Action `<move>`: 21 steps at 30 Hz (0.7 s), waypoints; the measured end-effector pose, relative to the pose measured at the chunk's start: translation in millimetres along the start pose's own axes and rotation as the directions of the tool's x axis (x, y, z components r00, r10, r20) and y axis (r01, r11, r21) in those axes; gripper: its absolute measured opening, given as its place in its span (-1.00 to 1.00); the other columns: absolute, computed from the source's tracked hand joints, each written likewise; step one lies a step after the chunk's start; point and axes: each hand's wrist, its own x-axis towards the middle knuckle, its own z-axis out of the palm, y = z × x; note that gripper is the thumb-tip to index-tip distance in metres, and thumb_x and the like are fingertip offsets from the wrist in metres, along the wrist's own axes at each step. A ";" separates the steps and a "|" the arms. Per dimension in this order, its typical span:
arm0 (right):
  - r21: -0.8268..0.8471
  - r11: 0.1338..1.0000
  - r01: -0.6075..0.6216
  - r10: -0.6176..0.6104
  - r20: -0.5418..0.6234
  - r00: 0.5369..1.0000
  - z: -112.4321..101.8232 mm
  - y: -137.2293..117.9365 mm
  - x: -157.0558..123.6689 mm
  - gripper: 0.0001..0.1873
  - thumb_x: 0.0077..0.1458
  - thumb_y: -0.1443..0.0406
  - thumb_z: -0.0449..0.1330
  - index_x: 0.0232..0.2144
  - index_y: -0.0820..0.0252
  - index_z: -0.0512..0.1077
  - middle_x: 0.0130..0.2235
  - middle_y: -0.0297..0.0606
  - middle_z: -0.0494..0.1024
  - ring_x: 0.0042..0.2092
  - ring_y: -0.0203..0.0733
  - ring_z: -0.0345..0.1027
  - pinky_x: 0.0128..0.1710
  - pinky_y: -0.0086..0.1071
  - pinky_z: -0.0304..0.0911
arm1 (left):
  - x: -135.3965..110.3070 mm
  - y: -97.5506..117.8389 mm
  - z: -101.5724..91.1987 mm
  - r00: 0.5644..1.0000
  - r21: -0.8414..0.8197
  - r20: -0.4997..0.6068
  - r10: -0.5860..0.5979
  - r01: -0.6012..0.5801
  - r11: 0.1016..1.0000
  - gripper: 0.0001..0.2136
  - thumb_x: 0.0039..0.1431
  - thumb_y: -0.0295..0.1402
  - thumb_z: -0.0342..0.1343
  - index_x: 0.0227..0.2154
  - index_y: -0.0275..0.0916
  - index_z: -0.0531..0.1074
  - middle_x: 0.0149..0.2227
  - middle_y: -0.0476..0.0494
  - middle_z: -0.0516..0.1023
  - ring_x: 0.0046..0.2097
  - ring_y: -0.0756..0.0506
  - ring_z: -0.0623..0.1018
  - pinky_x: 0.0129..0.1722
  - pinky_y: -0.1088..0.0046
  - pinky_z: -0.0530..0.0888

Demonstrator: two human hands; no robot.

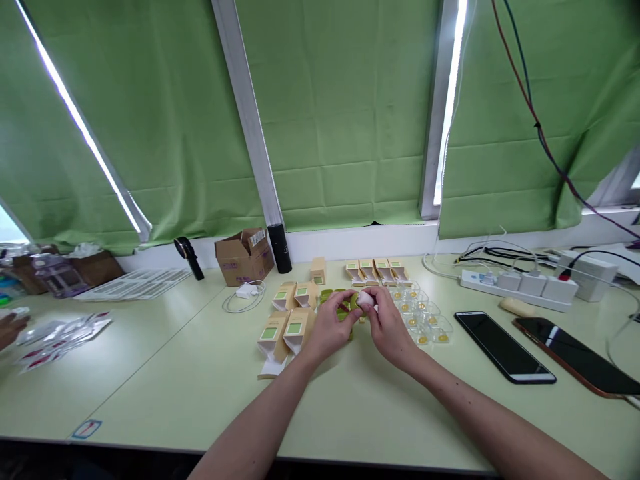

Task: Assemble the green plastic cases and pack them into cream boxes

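Observation:
Over the middle of the table, my left hand (pixel 333 323) is closed on a small round green piece (pixel 355 301). My right hand (pixel 391 328) pinches a small rounded white piece (pixel 366 299) against it; whether the two are joined I cannot tell. More green pieces (pixel 326 294) lie behind my left hand, partly hidden by it. To the left stand several small open cardboard boxes (pixel 273 335) with green labels. Just right of my right hand are several transparent plastic cups (pixel 431 321) with yellow contents.
Another row of open boxes (pixel 376 270) and an upright box (pixel 318 271) stand at the back. Two phones (pixel 505 347) and a power strip (pixel 515 288) lie right. A brown carton (pixel 245 257) and black cylinder (pixel 279 249) stand back left. Another person's hand (pixel 11 329) is by silvery packets (pixel 65 340).

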 end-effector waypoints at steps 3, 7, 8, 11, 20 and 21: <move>0.054 0.995 -0.078 0.078 -0.003 0.997 1.2 -1.2 0.2 -0.65 0.44 -0.01 -0.02 -0.04 0.07 0.37 -0.03 -0.10 0.48 -0.01 0.01 0.42 0.00 -0.06 0.40 | -0.5 -1.1 0.5 1.000 -0.006 -0.001 0.000 0.000 1.000 -0.65 0.23 -0.29 0.27 0.06 -0.22 0.56 0.04 -0.27 0.63 -0.14 -0.15 0.64 -0.05 0.25 0.63; 0.222 0.946 -0.238 0.262 -0.088 0.961 -5.3 4.7 9.4 -0.51 0.33 -0.17 0.09 -0.05 0.08 0.41 -0.12 -0.16 0.57 -0.09 -0.01 0.47 -0.05 -0.10 0.39 | -0.6 -5.3 0.5 1.000 -0.021 -0.006 -0.008 0.008 1.000 -0.64 0.20 -0.31 0.31 0.05 -0.24 0.57 0.03 -0.29 0.64 -0.16 -0.14 0.66 -0.07 0.25 0.65; 0.311 0.907 -0.284 0.328 -0.098 0.940 -8.1 7.1 13.0 -0.47 0.28 -0.21 0.14 -0.07 0.07 0.43 -0.17 -0.19 0.58 -0.13 -0.03 0.48 -0.08 -0.12 0.40 | -0.5 -6.5 0.4 1.000 -0.028 -0.006 -0.012 0.012 1.000 -0.64 0.19 -0.31 0.32 0.04 -0.24 0.57 0.03 -0.29 0.64 -0.16 -0.14 0.66 -0.07 0.24 0.65; 0.630 0.682 -0.370 0.473 0.006 0.881 -15.5 14.0 22.8 -0.41 0.05 -0.25 0.34 -0.21 0.09 0.50 -0.30 -0.26 0.60 -0.24 -0.08 0.51 -0.13 -0.15 0.45 | 0.1 -10.1 0.2 1.000 -0.053 -0.021 -0.013 0.012 0.999 -0.63 0.21 -0.28 0.32 0.06 -0.24 0.56 0.05 -0.29 0.63 -0.12 -0.15 0.66 -0.03 0.23 0.64; 0.801 0.421 -0.426 0.430 0.238 0.871 -20.8 22.5 25.0 -0.59 0.14 -0.10 0.36 -0.22 0.08 0.54 -0.14 -0.14 0.68 -0.09 0.03 0.58 -0.13 -0.07 0.49 | 1.3 -16.5 -4.6 0.985 -0.121 -0.167 0.051 -0.072 0.990 -0.58 0.31 -0.21 0.24 0.17 -0.21 0.48 0.13 -0.29 0.57 0.01 -0.18 0.61 0.06 0.22 0.57; 0.794 0.436 -0.424 0.418 0.239 0.877 -21.6 22.2 24.9 -0.59 0.15 -0.10 0.34 -0.20 0.07 0.53 -0.13 -0.14 0.68 -0.06 0.04 0.58 -0.12 -0.06 0.49 | 0.9 -16.3 -5.1 0.982 -0.125 -0.179 0.061 -0.084 0.989 -0.58 0.31 -0.20 0.24 0.17 -0.20 0.47 0.14 -0.29 0.56 0.03 -0.18 0.60 0.06 0.22 0.57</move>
